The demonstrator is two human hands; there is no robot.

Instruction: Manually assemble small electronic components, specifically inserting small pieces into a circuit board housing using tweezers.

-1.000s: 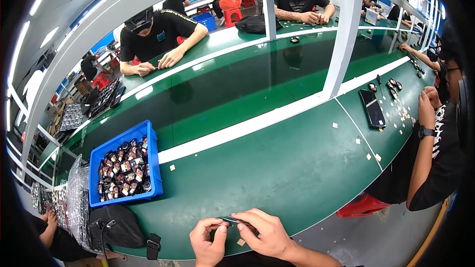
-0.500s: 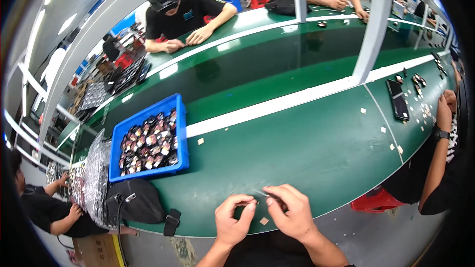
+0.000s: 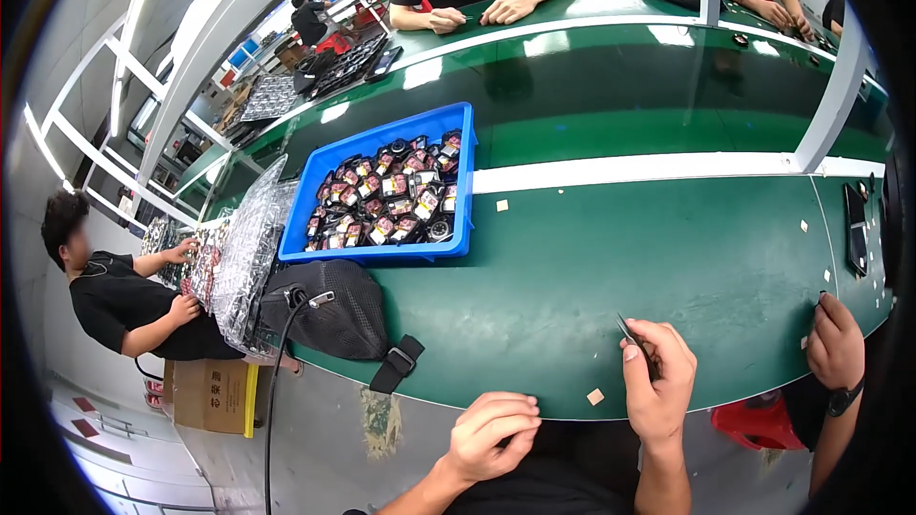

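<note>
The right hand (image 3: 660, 377) grips slim, dark, pointed tweezers (image 3: 633, 334) between thumb and fingers, with the tips angled up and to the left above the green, smooth-surfaced worktop (image 3: 534, 310). The left hand (image 3: 494, 437) is at the worktop's front edge, its fingers curled in and the thumb brought up near the index finger; whether it pinches something small cannot be told. A small, flat, tan square piece (image 3: 595, 397) lies on the worktop near that edge, between the two hands.

Farther back and to the left stands a blue, rectangular plastic bin (image 3: 466, 181), heaped with small black parts bearing pink, white and yellow labels (image 3: 391, 198). In front of it lies a black fabric bag (image 3: 324, 310), its black strap with a buckle (image 3: 397, 362) trailing over the worktop's edge. Crinkled, clear plastic trays (image 3: 250, 248) are stacked just left of the bag. At the right, a co-worker's hand (image 3: 836, 341) is at the worktop's edge, well apart from the tweezers, and a black, flat, rectangular phone (image 3: 856, 229) lies farther back.
</note>
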